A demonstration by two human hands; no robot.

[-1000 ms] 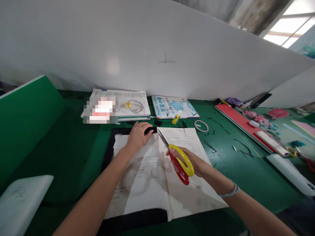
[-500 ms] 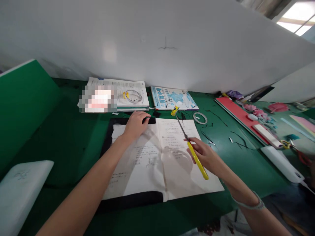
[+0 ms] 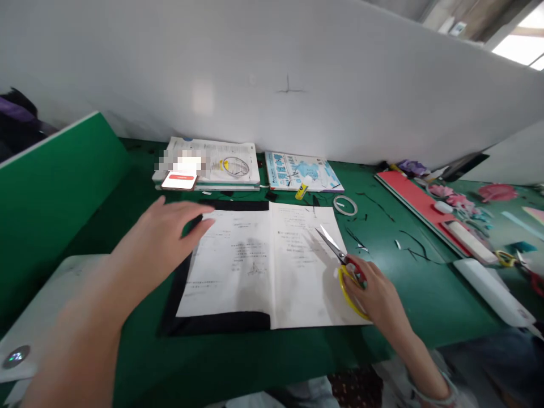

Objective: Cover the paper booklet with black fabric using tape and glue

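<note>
Having shifted leftward, the left hand is spreading thumb and fingers by the open book's upper-left corner; the right hand is gripping scissors over its right page.

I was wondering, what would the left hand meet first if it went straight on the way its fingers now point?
The left hand would probably meet the open book first, near its upper left corner; the hand's height is unclear, so it might pass over it.

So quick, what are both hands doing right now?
Left hand: open, thumb and fingers apart, nothing seen in it.
Right hand: closed on the scissors, blades slightly parted.
</note>
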